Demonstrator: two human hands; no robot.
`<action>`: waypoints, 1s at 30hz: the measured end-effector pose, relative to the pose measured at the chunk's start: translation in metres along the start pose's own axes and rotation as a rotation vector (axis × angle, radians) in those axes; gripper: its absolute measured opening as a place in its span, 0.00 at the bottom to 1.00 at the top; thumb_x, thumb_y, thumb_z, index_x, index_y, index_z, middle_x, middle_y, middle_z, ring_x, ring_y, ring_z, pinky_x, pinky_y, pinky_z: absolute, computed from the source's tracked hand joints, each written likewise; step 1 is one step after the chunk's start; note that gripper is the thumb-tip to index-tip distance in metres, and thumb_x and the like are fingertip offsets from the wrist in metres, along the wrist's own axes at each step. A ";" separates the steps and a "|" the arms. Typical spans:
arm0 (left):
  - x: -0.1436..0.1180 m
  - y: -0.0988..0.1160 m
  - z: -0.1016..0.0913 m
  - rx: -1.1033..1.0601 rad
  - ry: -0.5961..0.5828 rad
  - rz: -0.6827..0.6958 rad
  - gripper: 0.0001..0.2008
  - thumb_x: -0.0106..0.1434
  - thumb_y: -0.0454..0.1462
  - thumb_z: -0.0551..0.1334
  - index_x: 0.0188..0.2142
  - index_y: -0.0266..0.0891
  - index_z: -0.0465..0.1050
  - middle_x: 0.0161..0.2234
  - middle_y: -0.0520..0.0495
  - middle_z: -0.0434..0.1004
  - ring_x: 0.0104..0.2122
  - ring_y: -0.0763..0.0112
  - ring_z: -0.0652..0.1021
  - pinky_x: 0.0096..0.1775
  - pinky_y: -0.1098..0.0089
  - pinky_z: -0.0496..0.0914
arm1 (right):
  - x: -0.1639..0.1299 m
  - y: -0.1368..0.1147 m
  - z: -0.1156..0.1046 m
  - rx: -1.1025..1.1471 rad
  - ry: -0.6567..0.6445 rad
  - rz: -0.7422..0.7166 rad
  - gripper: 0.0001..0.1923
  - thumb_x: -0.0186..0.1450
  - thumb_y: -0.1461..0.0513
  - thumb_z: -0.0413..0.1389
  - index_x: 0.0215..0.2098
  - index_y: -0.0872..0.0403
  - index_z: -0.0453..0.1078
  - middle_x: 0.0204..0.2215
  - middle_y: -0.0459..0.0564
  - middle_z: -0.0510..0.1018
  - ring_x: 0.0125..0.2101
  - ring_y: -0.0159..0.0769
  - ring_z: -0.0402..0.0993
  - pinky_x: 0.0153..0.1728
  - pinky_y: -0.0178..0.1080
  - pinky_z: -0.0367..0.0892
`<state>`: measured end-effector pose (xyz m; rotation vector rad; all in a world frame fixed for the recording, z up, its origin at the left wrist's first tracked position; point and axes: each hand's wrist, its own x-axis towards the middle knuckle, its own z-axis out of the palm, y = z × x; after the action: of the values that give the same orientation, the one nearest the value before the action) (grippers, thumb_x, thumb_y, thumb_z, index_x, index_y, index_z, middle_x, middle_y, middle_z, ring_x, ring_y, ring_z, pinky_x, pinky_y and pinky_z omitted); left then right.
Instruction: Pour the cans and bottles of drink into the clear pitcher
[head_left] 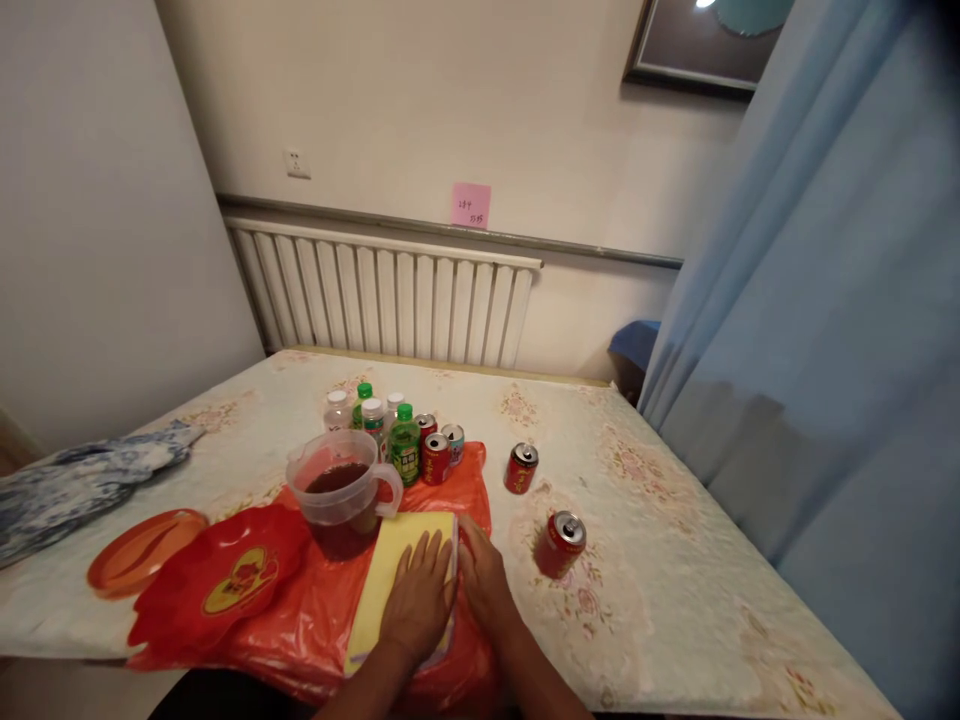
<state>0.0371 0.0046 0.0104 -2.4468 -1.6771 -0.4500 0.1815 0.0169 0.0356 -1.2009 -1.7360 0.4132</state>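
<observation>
A folded yellow cloth [386,560] with a pale purple edge lies on a red plastic bag [315,630] at the table's front. My left hand [420,590] rests flat on top of the cloth, fingers stretched out. Along the cloth's right edge lies my right hand [484,575], its fingers extended and touching the side. Just behind the cloth stands a clear plastic measuring jug [330,500] of dark liquid, its handle pointing right. To the right are two red drink cans [561,545], both standing upright on the tablecloth.
Several bottles, including a green-capped bottle [405,450], and cans [436,460] cluster behind the jug. A red scalloped tray [187,590] and an orange lid [142,550] lie left. Blue-patterned fabric [97,480] sits at the left edge; a blue curtain [810,300] hangs at right.
</observation>
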 end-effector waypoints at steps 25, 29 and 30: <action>-0.004 -0.006 0.020 -0.041 0.048 -0.001 0.27 0.64 0.37 0.52 0.63 0.45 0.57 0.64 0.43 0.60 0.63 0.53 0.61 0.59 0.48 0.61 | 0.092 0.090 0.064 -0.386 -0.084 0.002 0.24 0.63 0.65 0.49 0.57 0.61 0.67 0.59 0.61 0.68 0.61 0.45 0.60 0.62 0.50 0.55; -0.003 -0.008 0.029 -0.006 0.065 0.015 0.28 0.63 0.38 0.53 0.63 0.45 0.59 0.63 0.43 0.62 0.62 0.53 0.64 0.57 0.49 0.62 | 0.097 0.098 0.059 -0.471 -0.070 0.078 0.25 0.64 0.65 0.47 0.59 0.66 0.63 0.60 0.67 0.64 0.62 0.49 0.57 0.62 0.52 0.52; -0.003 -0.009 0.031 0.011 0.076 0.025 0.28 0.62 0.38 0.53 0.62 0.44 0.60 0.63 0.43 0.63 0.61 0.52 0.64 0.56 0.48 0.62 | 0.100 0.100 0.059 -0.492 -0.063 0.101 0.25 0.65 0.65 0.46 0.59 0.67 0.63 0.60 0.68 0.64 0.62 0.49 0.58 0.62 0.53 0.52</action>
<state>0.0331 0.0137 -0.0200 -2.4075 -1.6136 -0.5225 0.1789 0.1617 -0.0129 -1.6409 -1.8993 0.0793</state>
